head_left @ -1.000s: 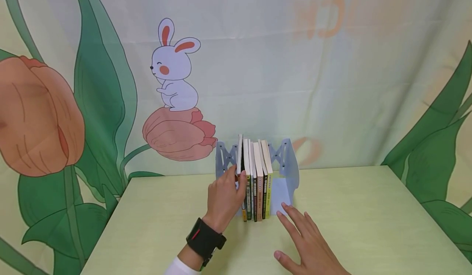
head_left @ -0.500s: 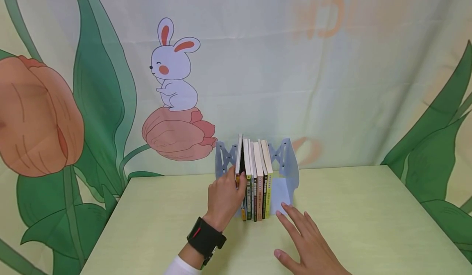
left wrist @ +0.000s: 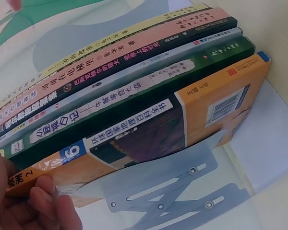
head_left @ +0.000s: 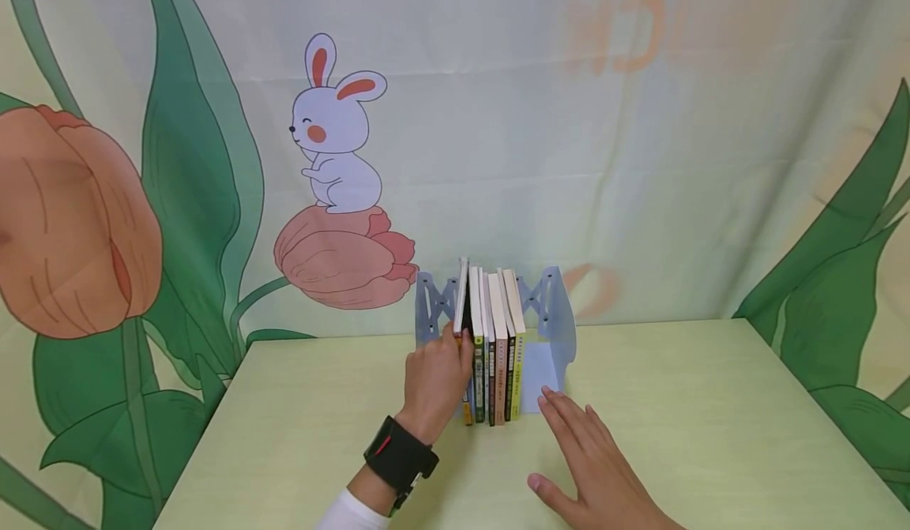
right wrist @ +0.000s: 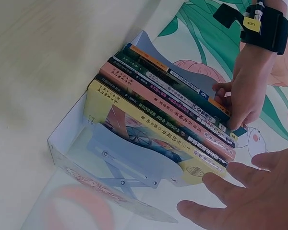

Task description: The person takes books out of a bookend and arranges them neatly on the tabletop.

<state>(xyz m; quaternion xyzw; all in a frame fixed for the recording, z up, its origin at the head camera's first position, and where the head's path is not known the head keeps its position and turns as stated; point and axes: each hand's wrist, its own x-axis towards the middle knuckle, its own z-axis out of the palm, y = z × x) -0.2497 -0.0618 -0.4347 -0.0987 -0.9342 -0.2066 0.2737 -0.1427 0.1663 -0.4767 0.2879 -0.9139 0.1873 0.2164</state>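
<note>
Several upright books stand in a row inside a light-blue expandable bookend (head_left: 563, 325) on the table. At the left end of the row is an orange-spined book (left wrist: 201, 103), and my left hand (head_left: 435, 380) pinches it near the top of its spine. Beside it stands a dark green book (left wrist: 108, 111), with a narrow dark gap between the two at the top. A yellow book (right wrist: 94, 108) ends the row on the right. My right hand (head_left: 593, 467), fingers extended, hovers in front of the bookend's right part, apart from the books and holding nothing.
Bare bookend base (head_left: 538, 376) shows to the right of the yellow book. The pale table (head_left: 711, 419) stretches out on both sides. Behind it hangs a cloth backdrop (head_left: 498, 119) printed with a rabbit and tulips.
My left hand has shifted very slightly, and the bottom of the orange book has edged a little left. The right hand's fingers have drawn closer together.
</note>
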